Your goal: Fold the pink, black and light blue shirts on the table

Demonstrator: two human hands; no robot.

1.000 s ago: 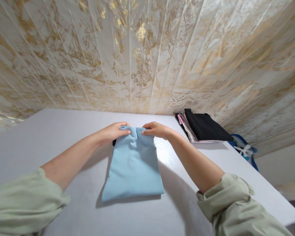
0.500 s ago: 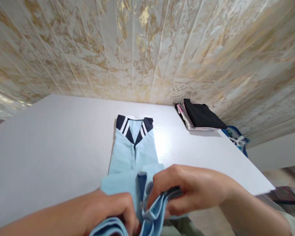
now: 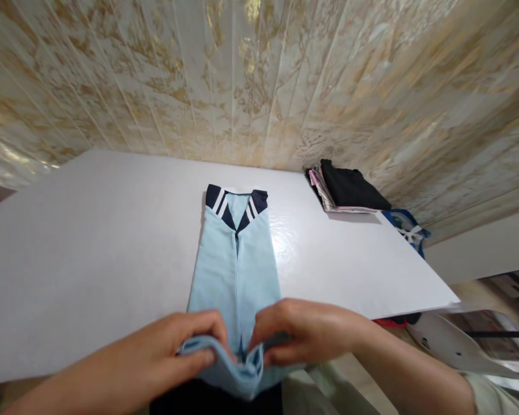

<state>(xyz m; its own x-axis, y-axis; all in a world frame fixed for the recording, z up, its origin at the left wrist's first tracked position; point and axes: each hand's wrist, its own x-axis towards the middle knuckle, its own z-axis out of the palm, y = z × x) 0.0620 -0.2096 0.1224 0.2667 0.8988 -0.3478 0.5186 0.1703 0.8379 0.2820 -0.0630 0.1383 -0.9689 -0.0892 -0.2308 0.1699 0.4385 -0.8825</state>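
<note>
A light blue shirt (image 3: 233, 265) with a dark navy, white-striped sailor collar lies lengthwise on the white table, its sides tucked into a narrow strip. Its lower end hangs at the near table edge, where both hands grip it. My left hand (image 3: 194, 340) is closed on the bunched hem, thumb below and fingers above. Close beside it, my right hand (image 3: 285, 337) pinches the other side of the hem near the front opening. Between the hands the cloth forms a loose, slightly blurred fold. Some fingertips are hidden in the fabric.
The white table (image 3: 112, 248) reaches back to a patterned gold-and-cream curtain (image 3: 233, 86). A stack of folded clothes with a black garment (image 3: 354, 187) on top sits at the back right. Beyond the right edge are a blue bag (image 3: 410, 227) and a white chair (image 3: 458, 351).
Both hands have shifted, and the hem that was gathered high in loose layers is now lower and flatter. More of the shirt's front shows. The view has tilted slightly.
</note>
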